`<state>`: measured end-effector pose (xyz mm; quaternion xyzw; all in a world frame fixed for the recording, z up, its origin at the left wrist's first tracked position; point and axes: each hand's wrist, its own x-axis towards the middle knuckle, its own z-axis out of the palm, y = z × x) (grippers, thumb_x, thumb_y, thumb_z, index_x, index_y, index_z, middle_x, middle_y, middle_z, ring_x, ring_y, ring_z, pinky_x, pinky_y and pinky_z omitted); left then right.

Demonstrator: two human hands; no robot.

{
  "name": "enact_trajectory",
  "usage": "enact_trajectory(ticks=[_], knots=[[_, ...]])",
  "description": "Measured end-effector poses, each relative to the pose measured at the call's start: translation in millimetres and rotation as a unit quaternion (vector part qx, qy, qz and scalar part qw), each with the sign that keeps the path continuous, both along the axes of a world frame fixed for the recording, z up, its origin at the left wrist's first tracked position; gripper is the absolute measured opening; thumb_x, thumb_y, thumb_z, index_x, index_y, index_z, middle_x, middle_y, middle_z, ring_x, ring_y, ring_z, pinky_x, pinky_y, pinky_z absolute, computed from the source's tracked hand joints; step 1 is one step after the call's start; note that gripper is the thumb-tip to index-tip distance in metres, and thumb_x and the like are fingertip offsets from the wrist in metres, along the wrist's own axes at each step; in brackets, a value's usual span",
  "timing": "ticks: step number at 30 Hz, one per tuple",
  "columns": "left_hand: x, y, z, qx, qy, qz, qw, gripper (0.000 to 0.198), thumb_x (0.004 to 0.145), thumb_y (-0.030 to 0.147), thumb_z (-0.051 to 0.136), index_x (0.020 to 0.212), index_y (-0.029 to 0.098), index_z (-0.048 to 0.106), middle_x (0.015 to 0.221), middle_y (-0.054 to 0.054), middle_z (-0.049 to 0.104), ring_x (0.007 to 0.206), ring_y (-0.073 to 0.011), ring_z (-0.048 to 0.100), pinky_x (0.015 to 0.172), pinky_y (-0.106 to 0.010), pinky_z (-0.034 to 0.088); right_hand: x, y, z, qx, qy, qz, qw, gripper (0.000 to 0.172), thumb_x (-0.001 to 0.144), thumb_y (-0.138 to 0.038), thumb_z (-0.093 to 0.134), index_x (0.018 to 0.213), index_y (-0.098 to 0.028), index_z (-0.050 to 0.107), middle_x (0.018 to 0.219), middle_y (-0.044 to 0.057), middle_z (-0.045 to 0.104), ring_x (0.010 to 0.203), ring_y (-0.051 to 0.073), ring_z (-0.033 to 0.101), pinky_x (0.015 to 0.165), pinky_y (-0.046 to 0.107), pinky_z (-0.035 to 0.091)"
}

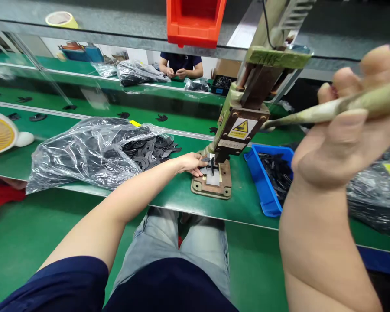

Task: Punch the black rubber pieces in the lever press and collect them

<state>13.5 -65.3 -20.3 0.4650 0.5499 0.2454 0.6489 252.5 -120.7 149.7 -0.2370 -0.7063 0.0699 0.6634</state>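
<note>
A green hand press [225, 112] stands on the bench in front of me, a yellow warning label on its head. My left hand [192, 164] is at its base plate [211, 190], fingers closed on a small black plastic part [212, 166] under the press head. The fingers partly cover that part. Up on the right, my right hand [331, 151] is wrapped round the long press lever [315, 113], the thumb below it. The lever and hand are close to the camera and slightly blurred.
Left of the press lies a clear plastic bag [81, 151] spilling black curved parts [151, 151]. A blue bin [269, 207] with black parts stands to the right. Behind runs a green conveyor [143, 113] with scattered parts. An orange bin [195, 37] hangs overhead; a co-worker [182, 63] sits opposite.
</note>
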Motion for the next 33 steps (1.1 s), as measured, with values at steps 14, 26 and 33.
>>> enact_trajectory(ticks=[14,26,33], knots=[[-27,-102,30.1,0.122,-0.115,-0.072,0.983,0.047,0.081,0.053,0.084,0.088,0.016,0.056,0.069,-0.003,0.073,0.053,-0.0143,0.071,0.051,-0.023,0.059,-56,-61,-208.3,-0.343,0.029,0.092,0.934,0.032,0.082,-0.045,0.078,0.103,-0.023,0.069,0.095,0.006,0.076,0.082,0.017,0.073,0.074,0.033,0.064],[-23,-113,38.7,0.087,-0.094,-0.127,0.984,0.047,0.081,0.055,0.083,0.085,0.015,0.059,0.065,-0.003,0.072,0.050,-0.0117,0.066,0.046,-0.018,0.050,-59,-85,-218.4,-0.352,-0.015,0.043,0.935,0.018,0.090,-0.040,0.068,0.098,-0.023,0.068,0.089,0.002,0.072,0.078,0.014,0.068,0.075,0.030,0.060],[-28,-117,31.7,0.222,-0.008,-0.058,0.973,0.046,0.087,0.059,0.075,0.096,0.017,0.059,0.074,-0.001,0.068,0.056,-0.0119,0.061,0.054,-0.025,0.050,-47,-88,-203.9,-0.295,-0.114,0.000,0.949,0.020,0.092,-0.035,0.066,0.107,-0.024,0.069,0.097,0.003,0.075,0.084,0.014,0.071,0.082,0.031,0.061]])
